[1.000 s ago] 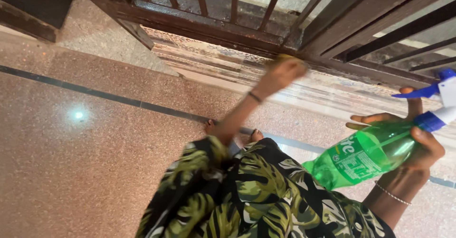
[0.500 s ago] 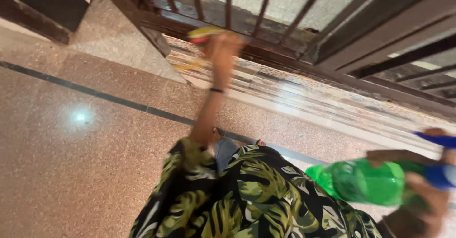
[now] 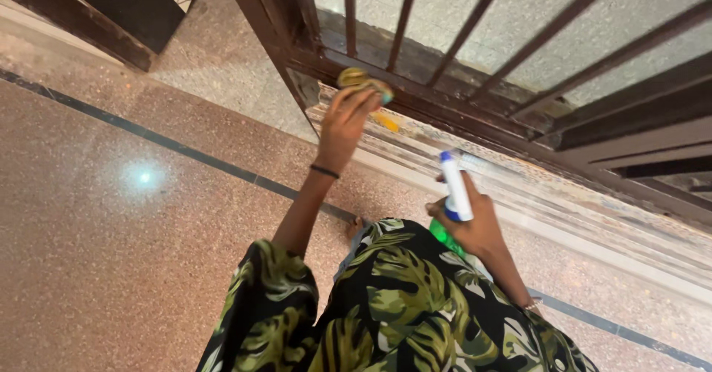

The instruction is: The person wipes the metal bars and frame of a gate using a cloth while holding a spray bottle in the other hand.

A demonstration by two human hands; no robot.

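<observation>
My left hand (image 3: 343, 125) is raised to the bottom rail of a dark metal barred gate (image 3: 415, 83) and grips a yellow-green scrub sponge (image 3: 362, 80) against it. My right hand (image 3: 475, 224) is lower and nearer my body, closed round the neck of a green plastic spray bottle (image 3: 443, 232) with a white and blue trigger head (image 3: 454, 185) that points up toward the gate. Most of the bottle is hidden behind my hand and my leaf-print clothing.
A speckled reddish stone floor (image 3: 133, 253) with a dark inlaid strip (image 3: 185, 153) spreads to the left. A pale patterned threshold (image 3: 578, 224) runs below the gate. A dark wooden frame (image 3: 111, 16) stands at the upper left. My toes (image 3: 356, 229) show under the clothing.
My left hand with the sponge slid left along the gate's bottom rail. My right hand brought the spray bottle in from the far right toward my body, its head now pointing upward.
</observation>
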